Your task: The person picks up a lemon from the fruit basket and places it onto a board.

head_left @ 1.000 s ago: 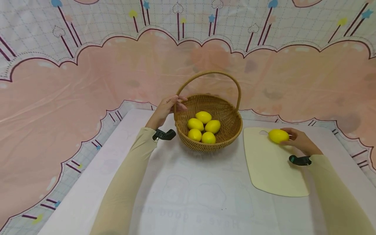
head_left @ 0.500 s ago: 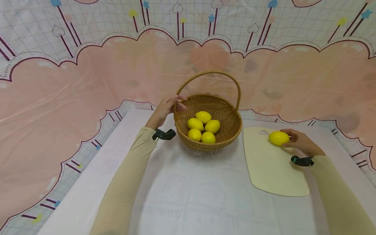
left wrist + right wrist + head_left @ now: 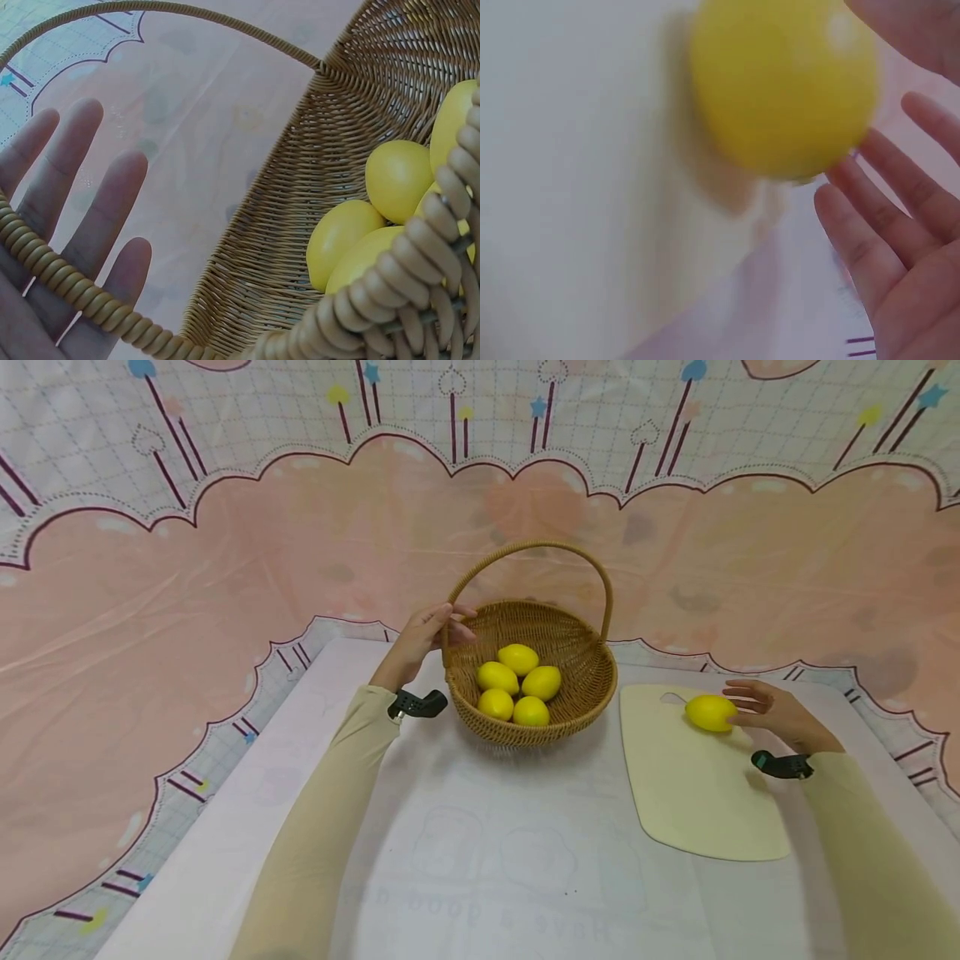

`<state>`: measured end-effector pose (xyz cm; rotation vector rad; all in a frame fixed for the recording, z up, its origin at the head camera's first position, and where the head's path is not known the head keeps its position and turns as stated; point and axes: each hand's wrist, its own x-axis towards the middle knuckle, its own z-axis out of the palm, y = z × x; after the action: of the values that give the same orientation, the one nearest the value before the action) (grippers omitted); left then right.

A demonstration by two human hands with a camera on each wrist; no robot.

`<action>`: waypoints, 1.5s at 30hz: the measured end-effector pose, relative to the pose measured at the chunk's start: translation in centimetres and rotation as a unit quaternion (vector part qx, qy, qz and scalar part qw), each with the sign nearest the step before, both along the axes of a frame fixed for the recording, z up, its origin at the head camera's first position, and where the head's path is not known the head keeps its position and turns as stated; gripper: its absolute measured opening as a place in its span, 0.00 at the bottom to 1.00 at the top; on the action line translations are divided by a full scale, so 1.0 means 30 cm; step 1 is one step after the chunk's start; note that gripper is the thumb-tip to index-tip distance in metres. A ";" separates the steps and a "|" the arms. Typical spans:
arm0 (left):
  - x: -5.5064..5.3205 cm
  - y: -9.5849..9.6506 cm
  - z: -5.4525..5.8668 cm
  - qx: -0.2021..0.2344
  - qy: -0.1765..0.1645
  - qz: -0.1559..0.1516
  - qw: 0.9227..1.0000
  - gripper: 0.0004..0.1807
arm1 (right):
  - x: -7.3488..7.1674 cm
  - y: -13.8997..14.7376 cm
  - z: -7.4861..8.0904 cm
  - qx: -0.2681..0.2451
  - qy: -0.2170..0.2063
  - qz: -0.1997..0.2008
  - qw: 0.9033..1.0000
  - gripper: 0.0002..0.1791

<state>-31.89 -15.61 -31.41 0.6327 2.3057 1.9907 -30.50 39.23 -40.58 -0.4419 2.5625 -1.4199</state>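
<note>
My left hand (image 3: 416,643) is at the left side of the wicker basket (image 3: 573,652). Its fingers (image 3: 97,217) stretch out straight behind the basket's handle (image 3: 67,289), which crosses in front of them. Several yellow lemons (image 3: 497,677) lie together inside the basket. On the cream cutting board (image 3: 697,793) sits one more lemon (image 3: 708,713), near the hole at its far end. My right hand (image 3: 780,714) is just right of that lemon, its fingers (image 3: 859,244) spread and extended; whether a fingertip still touches it I cannot tell.
A white cloth with faint printing covers the table (image 3: 480,852). Behind it hangs a pink patterned curtain (image 3: 300,543), close to the basket's back. The board stands right of the basket, with a narrow gap between them.
My right hand has drawn back to the right and its fingers have spread away from the lemon, which stays on the board. The left hand and basket look the same.
</note>
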 end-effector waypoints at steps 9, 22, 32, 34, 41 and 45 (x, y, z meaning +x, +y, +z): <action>-0.001 -0.002 -0.014 0.006 0.007 0.006 1.000 0.25 | -0.008 -0.064 0.136 0.020 0.063 0.009 0.998 0.31; -0.003 -0.001 -0.006 0.037 0.005 0.019 0.999 0.25 | -0.054 -0.309 0.323 0.076 0.083 0.076 0.991 0.31; 0.002 0.000 -0.001 0.069 0.000 0.035 0.997 0.20 | -0.094 -0.486 0.378 0.062 0.070 0.178 0.980 0.29; 0.004 0.000 -0.001 0.076 0.000 0.037 0.996 0.23 | -0.099 -0.527 0.386 0.064 0.067 0.190 0.977 0.28; 0.006 0.001 -0.004 0.088 -0.004 0.052 0.995 0.24 | -0.131 -0.665 0.389 0.077 0.034 0.228 0.970 0.29; 0.005 0.005 -0.006 0.084 -0.006 0.059 0.995 0.23 | -0.155 -0.740 0.380 0.091 0.015 0.241 0.966 0.29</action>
<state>-31.74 -15.47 -31.59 0.5020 2.2340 2.2535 -35.15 17.03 -29.18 -0.9787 2.3492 -1.0026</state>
